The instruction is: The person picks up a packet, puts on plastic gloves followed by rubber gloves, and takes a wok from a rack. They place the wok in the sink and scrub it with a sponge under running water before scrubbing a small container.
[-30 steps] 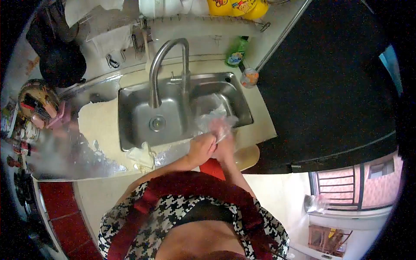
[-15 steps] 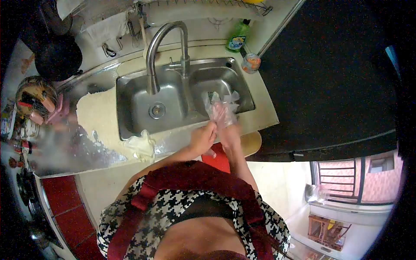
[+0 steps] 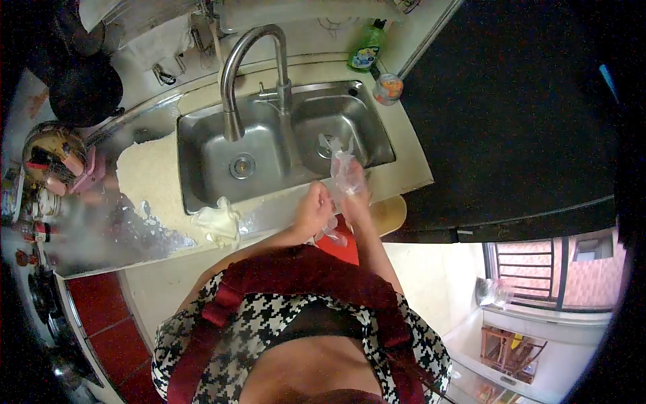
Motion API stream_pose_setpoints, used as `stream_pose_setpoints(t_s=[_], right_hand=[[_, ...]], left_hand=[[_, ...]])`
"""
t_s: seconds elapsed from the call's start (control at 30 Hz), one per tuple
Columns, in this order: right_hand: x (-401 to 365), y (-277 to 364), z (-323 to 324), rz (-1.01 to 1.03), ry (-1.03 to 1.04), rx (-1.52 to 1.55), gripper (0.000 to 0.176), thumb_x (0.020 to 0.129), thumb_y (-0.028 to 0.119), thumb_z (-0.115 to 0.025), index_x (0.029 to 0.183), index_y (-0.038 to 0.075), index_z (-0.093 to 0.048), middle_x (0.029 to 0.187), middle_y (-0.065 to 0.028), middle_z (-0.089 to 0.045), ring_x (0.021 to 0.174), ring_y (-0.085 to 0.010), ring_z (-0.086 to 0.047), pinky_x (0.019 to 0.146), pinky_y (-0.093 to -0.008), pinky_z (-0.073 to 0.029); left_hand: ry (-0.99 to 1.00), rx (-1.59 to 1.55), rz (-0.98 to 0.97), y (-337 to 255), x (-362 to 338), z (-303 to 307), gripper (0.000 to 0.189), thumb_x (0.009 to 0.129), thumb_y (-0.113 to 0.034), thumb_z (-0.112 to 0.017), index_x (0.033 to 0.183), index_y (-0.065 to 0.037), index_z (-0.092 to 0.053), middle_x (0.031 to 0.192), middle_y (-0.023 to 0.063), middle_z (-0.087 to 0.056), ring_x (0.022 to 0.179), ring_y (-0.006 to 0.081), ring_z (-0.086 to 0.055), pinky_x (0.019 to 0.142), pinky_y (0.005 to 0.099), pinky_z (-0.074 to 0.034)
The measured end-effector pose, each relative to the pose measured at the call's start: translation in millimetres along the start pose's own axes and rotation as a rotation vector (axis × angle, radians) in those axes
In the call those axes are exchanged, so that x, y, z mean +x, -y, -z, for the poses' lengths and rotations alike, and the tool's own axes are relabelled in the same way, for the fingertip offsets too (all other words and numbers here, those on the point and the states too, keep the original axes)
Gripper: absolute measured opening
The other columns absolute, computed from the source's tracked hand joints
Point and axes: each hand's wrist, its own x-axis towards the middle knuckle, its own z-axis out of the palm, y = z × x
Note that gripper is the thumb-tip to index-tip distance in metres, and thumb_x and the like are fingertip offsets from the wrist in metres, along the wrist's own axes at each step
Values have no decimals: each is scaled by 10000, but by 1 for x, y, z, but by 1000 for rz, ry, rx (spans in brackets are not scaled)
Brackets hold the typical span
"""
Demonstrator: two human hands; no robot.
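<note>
My right hand [image 3: 356, 195] is inside a clear disposable plastic glove [image 3: 346, 172], near the front rim of the right sink basin. The glove's loose finger ends stick out past my fingertips, and my fingers look stretched out under the wrinkled film. My left hand [image 3: 314, 207] is closed just left of the right wrist. From beneath it hangs a second piece of clear plastic [image 3: 331, 233], apparently another disposable glove, in front of something red [image 3: 343, 250]. A double steel sink [image 3: 289, 176] lies beyond both hands.
A curved faucet [image 3: 232, 121] hangs over the left basin. Green dish soap [image 3: 365, 50] and a round container [image 3: 388, 89] stand at the back right corner. A crumpled pale cloth-like item [image 3: 219, 222] lies at the counter's front edge. A dark panel [image 3: 511, 128] rises on the right.
My left hand has drawn slightly away from the right wrist and glove cuff. More of the clear plastic now shows hanging below it. The right hand has turned a little.
</note>
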Motion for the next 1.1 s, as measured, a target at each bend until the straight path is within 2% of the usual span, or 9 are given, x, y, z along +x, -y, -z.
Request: stream_pose_setpoints(t_s=[0.13,0.23,0.47,0.63,0.7,0.87,0.93,1.0,1.1], right_hand=[[0,-8,2,-152,-80,-21,414,872,130,-520,1265,56,-411,1280,-67,-424,1171,-171,-411,978,-284,-322],[2,-10,-2,-81,-12,-108,577,834,260,-555,1334,89,-322,1257,-95,-433,1097,-209,-459,932,-322,-371],[8,-7,-14,151,101,-405,620,795,210,-637,1331,66,-360,1332,-140,-399,1211,-257,-401,1003,-341,-314],[7,-15,-21,184,38,-568,557,823,117,-573,1335,62,-361,1272,-113,-454,1141,-160,-436,941,-292,-365],[14,-24,-13,192,99,-507,588,798,212,-598,1319,51,-378,1323,-203,-398,1232,-321,-377,1018,-383,-291],[8,-15,-10,344,154,-795,567,812,232,-548,1320,47,-376,1308,-210,-416,1220,-344,-384,1016,-408,-294],[12,-3,-11,446,176,-928,566,818,240,-530,1324,44,-368,1302,-209,-424,1213,-340,-395,1006,-417,-308],[20,10,-11,-98,174,-372,639,860,453,-459,1343,55,-334,1301,-184,-436,1193,-320,-428,977,-447,-343],[11,7,8,-388,349,388,940,762,765,-182,1370,53,-263,1301,-179,-429,1198,-331,-421,989,-447,-349]], left_hand=[[-20,26,-32,7,4,2,81,809,-4,-474,797,-21,-396,659,110,-489,592,168,-517,525,326,-425],[13,31,23,9,7,4,133,789,-77,-513,799,-37,-386,659,141,-536,624,298,-575,557,388,-428],[204,32,325,59,7,-4,225,772,-86,-524,980,-2,-500,725,188,-600,627,293,-597,567,391,-438],[-33,87,-45,58,4,-8,266,775,-107,-560,1011,8,-516,787,175,-617,662,235,-595,580,380,-437],[-13,3,115,46,5,-4,258,782,-104,-559,1013,-1,-507,785,157,-608,686,216,-587,605,366,-442],[-35,-140,190,42,4,3,259,798,-81,-551,1038,-33,-465,759,97,-571,728,172,-564,678,319,-452],[298,-52,206,35,10,18,558,769,-85,-618,1261,-62,-357,1085,111,-527,970,190,-530,817,334,-449],[268,-209,181,42,15,28,552,788,-127,-616,1267,-67,-347,1094,114,-521,977,192,-529,812,338,-458],[217,-584,277,39,23,40,534,833,-211,-594,1278,-78,-328,1111,111,-510,976,193,-530,789,337,-479]])
